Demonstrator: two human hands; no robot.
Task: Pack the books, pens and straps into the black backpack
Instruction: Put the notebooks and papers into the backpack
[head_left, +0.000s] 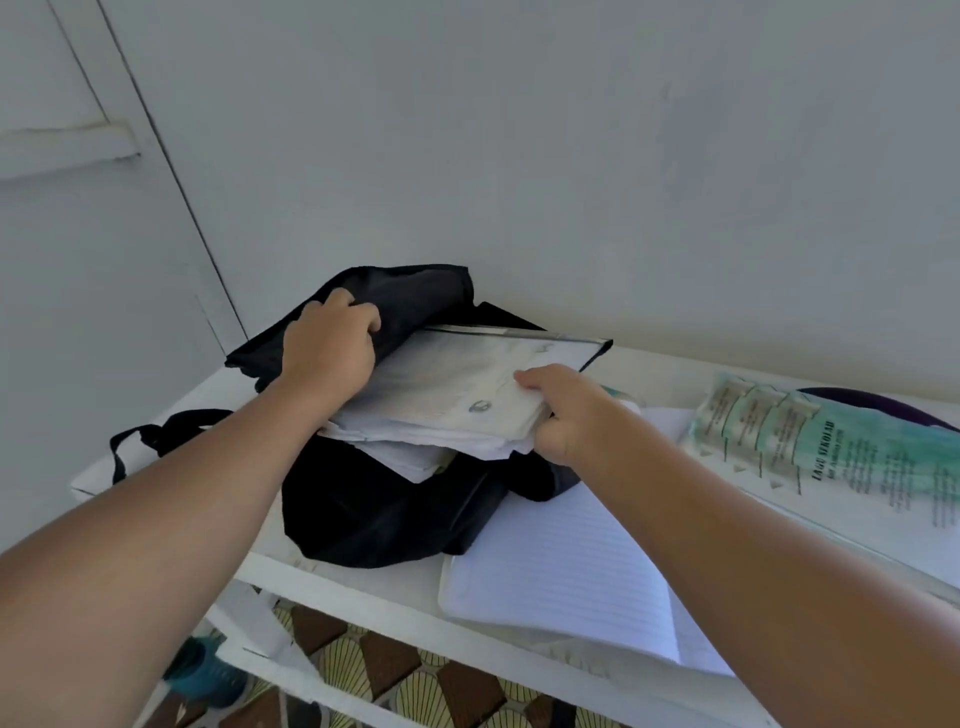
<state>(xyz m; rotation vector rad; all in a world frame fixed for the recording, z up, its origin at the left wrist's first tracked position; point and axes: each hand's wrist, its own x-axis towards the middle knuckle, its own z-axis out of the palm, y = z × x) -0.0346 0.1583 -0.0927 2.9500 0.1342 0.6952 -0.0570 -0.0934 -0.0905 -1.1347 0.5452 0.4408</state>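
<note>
— Where is our black backpack (384, 514)?

— It lies on the white shelf (363, 587), by the wall. Our left hand (330, 345) curls its fingers round the bag's top flap (410, 296).

— And the books?

— Our right hand (563, 410) pinches a stack of books (457, 395), thumb on top. The stack pokes halfway out of the bag's mouth. A lined notebook (561, 577) lies open just beside the bag.

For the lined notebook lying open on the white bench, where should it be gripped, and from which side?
Probably the lined notebook's near edge, coming from the front: that edge overhangs the white bench, leaving finger room beneath, while its far corner is tucked against the black backpack.
</note>
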